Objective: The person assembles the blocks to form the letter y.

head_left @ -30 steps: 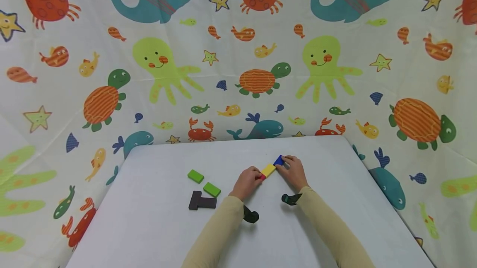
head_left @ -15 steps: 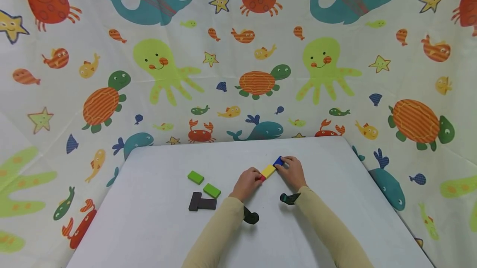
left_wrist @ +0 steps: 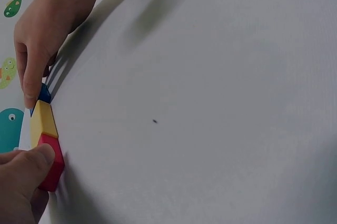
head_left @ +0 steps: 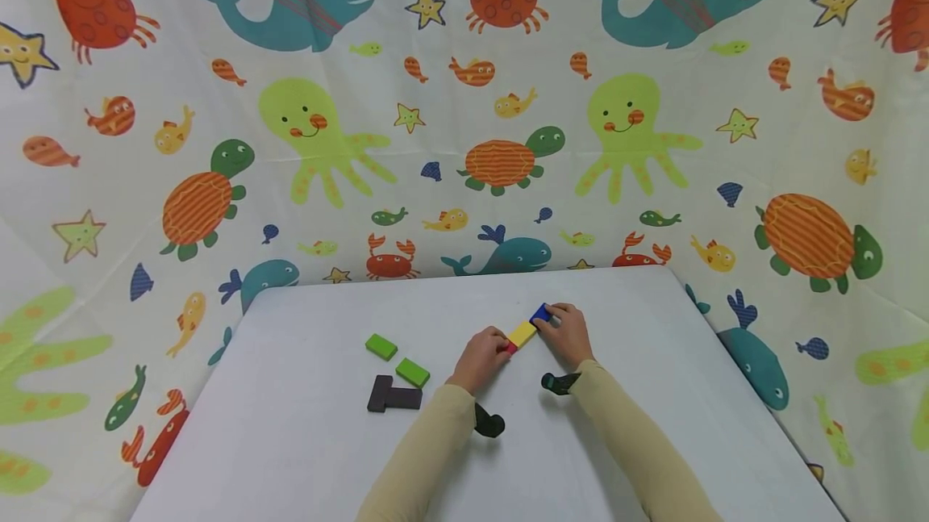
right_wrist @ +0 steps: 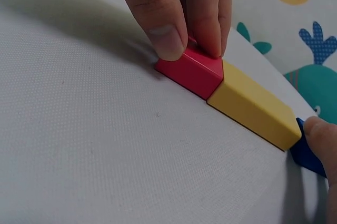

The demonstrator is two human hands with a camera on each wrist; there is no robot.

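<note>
A short row of blocks slants across the table in the head view: red, yellow, then blue at the far end. My left hand (head_left: 479, 361) pinches the red block (right_wrist: 197, 71) between thumb and fingers, covering part of it. The yellow block (head_left: 522, 335) lies in the middle, its near end flush against the red one. Thumb and fingers of my right hand (head_left: 568, 334) grip the blue block (head_left: 540, 313), whose near end appears to touch the yellow one. In the right wrist view, my right thumb hides much of the blue block (right_wrist: 305, 155).
Left of my hands lie two green blocks, a farther one (head_left: 381, 347) and a nearer one (head_left: 413, 373). Just below them, an upright dark block (head_left: 380, 393) and a sideways dark block (head_left: 403, 398) touch. A patterned sea-animal cloth (head_left: 435, 143) hangs behind the white table (head_left: 305, 457).
My right hand has shifted very slightly left, bringing the blue block along toward the yellow one. The left hand keeps its hold on the red block, and the other blocks stay put.
</note>
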